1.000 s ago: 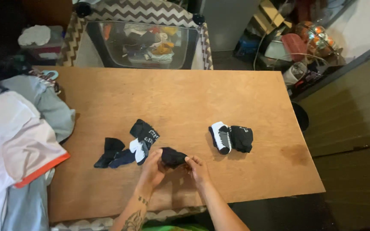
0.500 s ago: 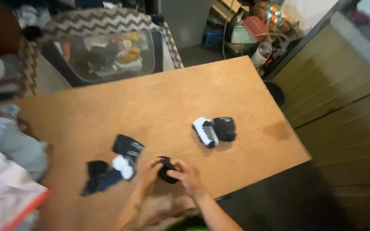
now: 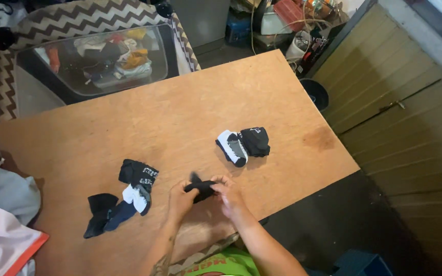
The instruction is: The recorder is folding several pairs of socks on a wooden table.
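Now both hands are squeezing the black sock (image 3: 199, 189) into a tighter roll than a second ago, left hand (image 3: 181, 200) and right hand (image 3: 229, 197) gripping its ends, loose socks (image 3: 124, 197) lying just left.

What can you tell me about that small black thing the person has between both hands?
It is a black sock, soft knit cloth by the look of it, bunched into a small dark bundle so its full shape is hidden. A short dark end sticks up from the top. It sits just above the near part of the wooden table; whether it touches the wood I cannot tell. The left hand holds it from one side and the right hand pinches it from the other.
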